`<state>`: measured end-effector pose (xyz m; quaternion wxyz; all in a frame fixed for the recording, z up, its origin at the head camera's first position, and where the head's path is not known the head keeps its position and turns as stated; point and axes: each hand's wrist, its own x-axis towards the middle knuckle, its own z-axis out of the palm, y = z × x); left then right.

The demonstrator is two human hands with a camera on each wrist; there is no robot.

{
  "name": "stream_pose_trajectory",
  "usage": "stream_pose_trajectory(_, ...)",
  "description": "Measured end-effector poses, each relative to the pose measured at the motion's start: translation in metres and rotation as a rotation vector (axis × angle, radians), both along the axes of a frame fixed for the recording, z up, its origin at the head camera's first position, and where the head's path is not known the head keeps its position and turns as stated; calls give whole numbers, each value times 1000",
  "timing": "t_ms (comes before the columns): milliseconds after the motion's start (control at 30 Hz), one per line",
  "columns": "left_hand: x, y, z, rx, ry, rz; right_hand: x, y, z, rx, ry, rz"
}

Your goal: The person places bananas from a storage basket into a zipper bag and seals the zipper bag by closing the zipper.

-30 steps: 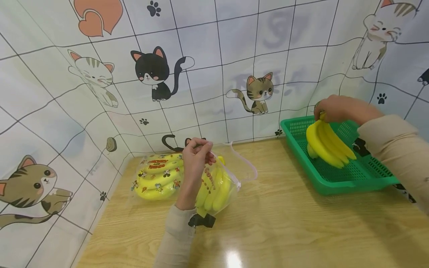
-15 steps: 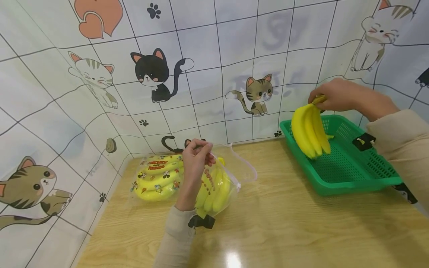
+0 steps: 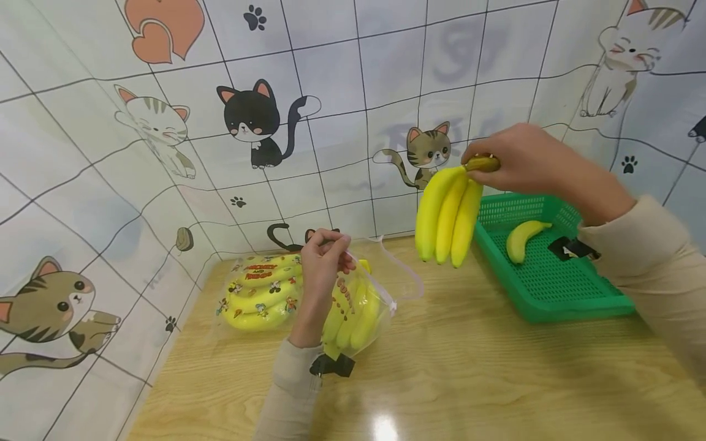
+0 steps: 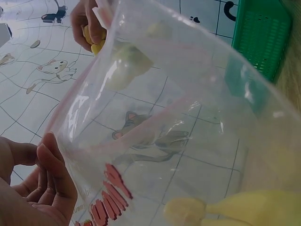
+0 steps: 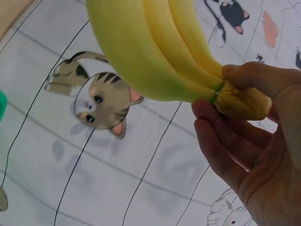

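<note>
My right hand [image 3: 524, 160] pinches a bunch of bananas [image 3: 448, 214] by its brown stem, and the fruit hangs tips down, left of the green basket. In the right wrist view thumb and fingers close on the stem [image 5: 242, 101]. My left hand [image 3: 325, 257] pinches the edge of a clear zip bag [image 3: 408, 263] whose mouth spreads apart toward the right. Inside that bag more bananas [image 3: 355, 312] lie on the table. The left wrist view looks through the clear plastic [image 4: 155, 117], with red lettering near the thumb.
Behind the left forearm lies a second clear printed bag [image 3: 256, 294] with bananas in it. The green basket [image 3: 529, 309] stands at the right and holds a single banana [image 3: 521, 242]. A cat-patterned sheet [image 3: 342, 122] rises behind the wooden table [image 3: 452, 373].
My right hand has lifted the bunch of bananas out of the green basket and carried it left. The single banana in the basket now shows fully. My left hand stays put on the bag.
</note>
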<state>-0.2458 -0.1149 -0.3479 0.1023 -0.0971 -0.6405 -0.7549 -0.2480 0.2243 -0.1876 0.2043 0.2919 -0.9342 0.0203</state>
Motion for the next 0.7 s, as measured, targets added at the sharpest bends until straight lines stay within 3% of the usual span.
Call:
stream_pose_trajectory(233,0,-1,1,-7,6,5,15,-27,-4,-81,100,92)
stream_pose_trajectory(367,0,-1,1,-8,9,4,21,-42,-11,-129,153,86)
stream_pose_trajectory(700,0,0,0,-20,27,8,32,-78,-54,-262,358,132)
